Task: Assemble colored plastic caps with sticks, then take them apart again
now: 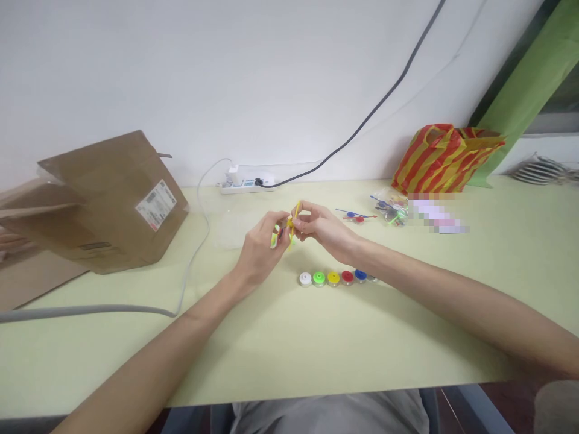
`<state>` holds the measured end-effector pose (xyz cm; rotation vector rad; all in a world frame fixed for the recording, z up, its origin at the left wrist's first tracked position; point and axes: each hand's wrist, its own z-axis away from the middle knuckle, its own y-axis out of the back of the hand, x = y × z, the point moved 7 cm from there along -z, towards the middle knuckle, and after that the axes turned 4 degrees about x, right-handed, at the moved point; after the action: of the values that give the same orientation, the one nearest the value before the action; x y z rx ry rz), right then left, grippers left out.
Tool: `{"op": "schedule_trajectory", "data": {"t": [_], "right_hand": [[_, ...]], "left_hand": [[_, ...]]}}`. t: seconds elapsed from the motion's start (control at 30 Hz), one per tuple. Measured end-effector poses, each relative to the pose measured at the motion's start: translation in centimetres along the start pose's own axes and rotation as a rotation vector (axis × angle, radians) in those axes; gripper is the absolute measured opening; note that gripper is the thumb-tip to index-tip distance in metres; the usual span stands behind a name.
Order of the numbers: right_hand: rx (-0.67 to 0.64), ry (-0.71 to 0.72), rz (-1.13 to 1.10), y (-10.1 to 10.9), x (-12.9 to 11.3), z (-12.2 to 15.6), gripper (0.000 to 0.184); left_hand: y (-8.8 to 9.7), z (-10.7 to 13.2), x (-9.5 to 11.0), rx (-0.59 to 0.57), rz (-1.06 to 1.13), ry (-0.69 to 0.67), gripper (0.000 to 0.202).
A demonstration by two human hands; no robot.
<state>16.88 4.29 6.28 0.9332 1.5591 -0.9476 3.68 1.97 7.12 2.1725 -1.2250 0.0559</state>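
A thin yellow arrow spinner (297,210) with a round hub is pinched between my two hands above the table. My left hand (262,248) is closed, its thumb and fingertips at the hub. On the arrow's other side, my right hand (323,230) pinches it with thumb and fingers. Small bits of bright green and dark colour show by my left fingers; their shape is mostly hidden. Just below the hands runs a row of round pieces on clear bases: white (306,278), green (319,278), yellow (333,278), red (347,277) and blue (360,275). My right forearm partly covers the row's end.
Blue (350,214) and red (359,219) arrow spinners lie right of my hands, beside a clear bag of coloured parts (392,208). Behind are a striped plastic bag (446,158) and a power strip (248,181). At left, a cardboard box (113,205) stands near a grey cable (181,295).
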Motion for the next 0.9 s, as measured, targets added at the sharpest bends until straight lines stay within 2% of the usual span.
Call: {"op": "schedule_trajectory", "data": {"t": [0.27, 0.4, 0.47, 0.57, 0.7, 0.8, 0.9], "right_hand": [[-0.094, -0.003, -0.014, -0.4, 0.4, -0.2, 0.014], [-0.103, -0.035, -0.057, -0.9, 0.8, 0.1, 0.015], [-0.096, -0.039, -0.098, -1.1, 0.4, 0.3, 0.016], [-0.083, 0.009, -0.141, -1.0, -1.4, 0.5, 0.020], [-0.028, 0.084, -0.067, 0.3, -3.2, 0.2, 0.022], [0.045, 0.078, 0.042, 1.7, -2.2, -0.7, 0.019], [0.120, -0.070, 0.122, 2.7, 0.6, -1.7, 0.013]], "left_hand": [[-0.1, 0.1, 0.6, -0.005, 0.017, 0.032, 0.022], [-0.3, 0.1, 0.4, -0.038, -0.070, 0.060, 0.012], [0.1, -0.1, -0.4, -0.018, -0.090, 0.113, 0.004], [1.4, -0.4, -2.7, 0.056, -0.077, 0.250, 0.010], [1.9, -0.3, -5.5, 0.097, 0.089, 0.433, 0.014], [1.0, 0.3, -6.3, 0.084, 0.182, 0.493, 0.024], [-0.1, 1.0, -6.8, 0.053, 0.252, 0.555, 0.028]]}}
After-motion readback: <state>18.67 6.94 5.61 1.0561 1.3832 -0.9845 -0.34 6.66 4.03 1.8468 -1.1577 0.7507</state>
